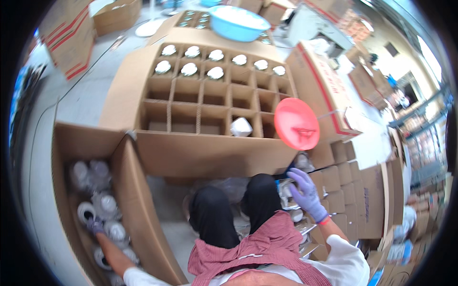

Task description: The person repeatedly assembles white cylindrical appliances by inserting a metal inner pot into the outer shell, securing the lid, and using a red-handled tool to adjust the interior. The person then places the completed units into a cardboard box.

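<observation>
The round-mouthed clear jar (85, 209) lies in the left-hand carton (132, 190), near its left wall, about midway along. The left hand (94, 225), gloved in purple, is at this jar's mouth; its fingers are small and blurred, so whether they grip cannot be told. Further clear jars (106, 204) fill the carton from its far end toward the near end, where forearm and picture rim cut off the view (their count is uncertain). The right hand (306, 194), also gloved, is open with fingers spread, just above pale items (296, 215) beside the right knee, partly hidden and unidentifiable. Ahead, a divided carton (214, 155) holds silver-topped items (189, 69) along its far edge, six in the back row and three behind the left of it, bodies hidden by dividers; a white item (241, 127) sits at its front edge. A red dish (296, 123) covers its front right corner. Beyond the far edge stands a blue basin (238, 23), its contents indistinct.
</observation>
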Action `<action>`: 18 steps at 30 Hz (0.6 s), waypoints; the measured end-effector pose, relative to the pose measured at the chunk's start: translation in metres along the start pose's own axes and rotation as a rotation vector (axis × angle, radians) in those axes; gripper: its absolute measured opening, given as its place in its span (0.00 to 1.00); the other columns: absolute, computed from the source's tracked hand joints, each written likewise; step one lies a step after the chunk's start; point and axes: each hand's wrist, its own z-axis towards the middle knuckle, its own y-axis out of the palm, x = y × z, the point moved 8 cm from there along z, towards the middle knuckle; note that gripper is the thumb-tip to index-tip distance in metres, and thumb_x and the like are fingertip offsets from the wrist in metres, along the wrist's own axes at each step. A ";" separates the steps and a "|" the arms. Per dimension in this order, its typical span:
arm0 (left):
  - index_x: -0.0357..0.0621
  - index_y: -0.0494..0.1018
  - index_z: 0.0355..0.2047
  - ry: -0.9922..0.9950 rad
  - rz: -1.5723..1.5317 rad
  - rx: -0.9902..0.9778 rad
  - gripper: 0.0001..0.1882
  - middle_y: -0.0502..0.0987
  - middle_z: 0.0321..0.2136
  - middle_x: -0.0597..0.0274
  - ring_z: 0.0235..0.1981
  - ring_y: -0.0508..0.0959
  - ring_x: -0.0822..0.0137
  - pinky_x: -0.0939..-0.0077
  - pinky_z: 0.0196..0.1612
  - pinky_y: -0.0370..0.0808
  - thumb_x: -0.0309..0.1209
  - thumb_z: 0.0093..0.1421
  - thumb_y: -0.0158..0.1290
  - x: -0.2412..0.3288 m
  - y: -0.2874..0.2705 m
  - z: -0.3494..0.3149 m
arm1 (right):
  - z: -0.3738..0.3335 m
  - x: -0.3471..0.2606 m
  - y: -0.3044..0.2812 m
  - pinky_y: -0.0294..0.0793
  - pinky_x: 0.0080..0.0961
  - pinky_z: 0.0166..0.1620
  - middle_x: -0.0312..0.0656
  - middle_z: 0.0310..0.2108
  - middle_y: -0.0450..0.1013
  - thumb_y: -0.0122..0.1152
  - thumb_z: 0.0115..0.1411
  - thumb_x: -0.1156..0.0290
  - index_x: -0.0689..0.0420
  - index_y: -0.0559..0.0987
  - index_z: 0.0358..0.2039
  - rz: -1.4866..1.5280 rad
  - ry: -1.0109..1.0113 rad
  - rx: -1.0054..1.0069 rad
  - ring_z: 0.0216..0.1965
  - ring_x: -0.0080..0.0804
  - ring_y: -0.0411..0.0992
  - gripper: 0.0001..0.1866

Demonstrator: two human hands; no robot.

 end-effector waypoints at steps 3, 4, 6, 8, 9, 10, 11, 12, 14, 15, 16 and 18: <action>0.39 0.68 0.59 0.169 -0.037 0.096 0.30 0.67 0.61 0.48 0.63 0.64 0.54 0.65 0.65 0.61 0.45 0.61 0.51 -0.011 0.001 -0.024 | 0.020 -0.027 -0.002 0.69 0.37 0.59 0.52 0.55 0.70 0.61 0.57 0.75 0.58 0.76 0.54 0.022 -0.053 0.002 0.57 0.49 0.70 0.22; 0.39 0.68 0.59 0.268 0.008 0.121 0.30 0.67 0.61 0.49 0.63 0.65 0.54 0.65 0.65 0.61 0.43 0.61 0.51 0.001 0.000 -0.039 | 0.030 -0.040 0.007 0.69 0.37 0.59 0.52 0.55 0.71 0.61 0.57 0.75 0.59 0.76 0.54 0.071 -0.096 0.009 0.57 0.49 0.70 0.22; 0.37 0.67 0.59 0.377 0.045 0.076 0.29 0.68 0.60 0.49 0.63 0.66 0.54 0.66 0.65 0.62 0.40 0.61 0.51 -0.005 0.024 -0.077 | 0.047 -0.074 0.022 0.69 0.38 0.60 0.52 0.56 0.70 0.61 0.58 0.74 0.59 0.75 0.55 0.136 -0.228 0.018 0.58 0.49 0.69 0.23; 0.36 0.66 0.60 0.386 0.113 -0.130 0.28 0.68 0.60 0.49 0.62 0.67 0.55 0.66 0.65 0.62 0.38 0.62 0.50 -0.035 0.137 -0.162 | 0.048 -0.100 0.030 0.68 0.39 0.61 0.54 0.58 0.68 0.64 0.57 0.71 0.58 0.72 0.59 0.252 -0.288 0.059 0.59 0.51 0.68 0.27; 0.36 0.66 0.60 0.390 0.162 -0.245 0.28 0.69 0.60 0.49 0.62 0.67 0.55 0.66 0.65 0.62 0.36 0.62 0.50 -0.039 0.186 -0.228 | 0.052 -0.117 0.031 0.65 0.38 0.63 0.53 0.61 0.65 0.64 0.57 0.71 0.57 0.71 0.61 0.323 -0.265 0.078 0.62 0.49 0.65 0.29; 0.35 0.66 0.60 0.398 0.211 -0.356 0.27 0.69 0.59 0.50 0.62 0.67 0.55 0.66 0.65 0.63 0.35 0.62 0.50 -0.042 0.222 -0.295 | 0.058 -0.139 0.031 0.63 0.37 0.64 0.52 0.63 0.63 0.64 0.57 0.71 0.57 0.69 0.63 0.403 -0.260 0.084 0.64 0.47 0.62 0.32; 0.35 0.65 0.61 0.398 0.278 -0.474 0.27 0.69 0.59 0.50 0.62 0.68 0.55 0.66 0.65 0.63 0.33 0.63 0.50 -0.048 0.252 -0.361 | 0.067 -0.150 0.034 0.60 0.37 0.66 0.52 0.64 0.61 0.63 0.55 0.74 0.56 0.67 0.64 0.634 -0.232 0.107 0.65 0.46 0.61 0.34; 0.34 0.65 0.61 0.407 0.355 -0.601 0.27 0.70 0.59 0.50 0.62 0.68 0.56 0.66 0.65 0.63 0.32 0.63 0.50 -0.055 0.275 -0.424 | 0.076 -0.160 0.037 0.57 0.36 0.67 0.51 0.66 0.59 0.62 0.53 0.76 0.56 0.66 0.65 0.868 -0.203 0.124 0.66 0.45 0.59 0.37; 0.33 0.64 0.61 0.474 0.561 -0.888 0.26 0.70 0.59 0.50 0.61 0.69 0.56 0.66 0.65 0.64 0.29 0.63 0.50 -0.065 0.312 -0.533 | 0.090 -0.171 0.033 0.53 0.38 0.69 0.49 0.66 0.59 0.57 0.50 0.80 0.56 0.66 0.64 1.399 -0.075 0.151 0.67 0.41 0.58 0.37; 0.32 0.64 0.62 0.549 0.661 -1.047 0.26 0.71 0.58 0.50 0.61 0.70 0.56 0.66 0.65 0.64 0.27 0.64 0.50 -0.068 0.327 -0.576 | 0.095 -0.162 0.013 0.54 0.38 0.68 0.47 0.65 0.60 0.60 0.54 0.75 0.56 0.69 0.61 1.213 -0.138 0.218 0.67 0.41 0.58 0.31; 0.32 0.64 0.62 0.629 0.755 -1.172 0.26 0.71 0.58 0.51 0.61 0.70 0.57 0.66 0.64 0.64 0.26 0.64 0.50 -0.067 0.339 -0.609 | 0.097 -0.148 -0.002 0.55 0.37 0.68 0.45 0.64 0.62 0.63 0.58 0.70 0.55 0.72 0.58 1.045 -0.202 0.273 0.66 0.41 0.58 0.26; 0.32 0.66 0.61 0.682 0.815 -1.386 0.28 0.72 0.58 0.52 0.60 0.70 0.62 0.70 0.64 0.62 0.19 0.59 0.52 -0.062 0.368 -0.648 | 0.080 -0.119 -0.020 0.60 0.36 0.65 0.51 0.60 0.65 0.64 0.57 0.70 0.57 0.77 0.45 1.281 -0.211 0.213 0.63 0.43 0.63 0.15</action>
